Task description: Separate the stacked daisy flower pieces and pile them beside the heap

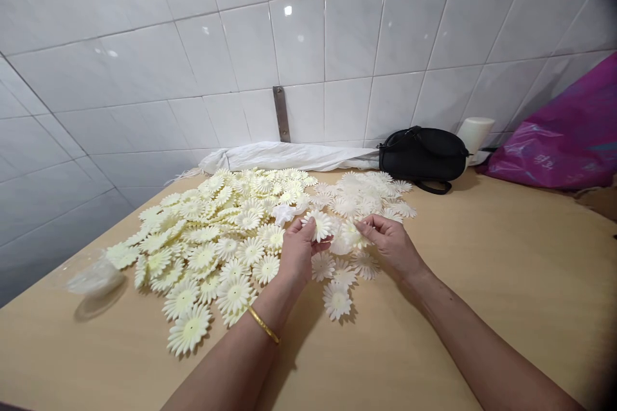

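Pinched between the thumb and fingers of my left hand [299, 249] is a white daisy-shaped flower piece [320, 225]. Opposite it, my right hand [389, 241] grips the edge of a pale yellow flower piece [355, 235]. Some thin translucent material [340, 243] shows between the two hands; whether it belongs to either piece I cannot tell. Left of my hands spreads a big heap of pale yellow flower pieces [202, 257]. Behind them lies a smaller pile of sheer white flower pieces [369, 192], with several more whitish flower pieces [337, 300] below my hands.
A clear bowl [96, 276] with whitish contents stands on the wooden table [520, 282] at the left. Along the tiled wall lie a white cloth [289, 157] and a black case [423, 154]. A white cylinder [475, 135] and a purple bag [559, 135] are at the right.
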`<control>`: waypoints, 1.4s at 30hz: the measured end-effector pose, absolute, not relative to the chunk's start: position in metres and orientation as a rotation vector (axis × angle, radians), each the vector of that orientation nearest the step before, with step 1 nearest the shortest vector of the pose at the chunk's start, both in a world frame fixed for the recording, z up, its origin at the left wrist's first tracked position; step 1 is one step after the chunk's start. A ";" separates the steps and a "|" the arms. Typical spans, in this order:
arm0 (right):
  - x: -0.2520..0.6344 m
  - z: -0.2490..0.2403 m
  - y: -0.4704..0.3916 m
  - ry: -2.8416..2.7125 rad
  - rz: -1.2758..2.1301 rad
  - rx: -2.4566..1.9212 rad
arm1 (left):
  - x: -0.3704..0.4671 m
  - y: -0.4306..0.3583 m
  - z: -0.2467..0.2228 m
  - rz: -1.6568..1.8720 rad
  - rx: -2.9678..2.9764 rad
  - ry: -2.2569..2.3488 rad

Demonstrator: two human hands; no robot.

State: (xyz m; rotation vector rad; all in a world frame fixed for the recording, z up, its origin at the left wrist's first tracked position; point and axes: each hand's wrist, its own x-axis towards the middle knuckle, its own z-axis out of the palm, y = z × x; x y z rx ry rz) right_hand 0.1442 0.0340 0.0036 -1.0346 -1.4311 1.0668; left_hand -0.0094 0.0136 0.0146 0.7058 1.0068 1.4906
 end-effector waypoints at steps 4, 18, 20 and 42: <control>0.142 0.009 0.031 -1.430 1.054 -0.960 | -0.008 0.013 0.013 1.416 0.705 1.080; 0.133 0.011 0.023 -1.608 0.882 -0.954 | -0.002 0.008 0.015 1.184 0.564 0.877; 0.139 0.018 0.023 -1.609 0.829 -0.991 | -0.010 0.014 0.019 1.260 0.490 0.948; 0.155 -0.012 0.043 -2.100 -0.426 -1.420 | -0.007 0.013 0.010 1.098 0.495 0.916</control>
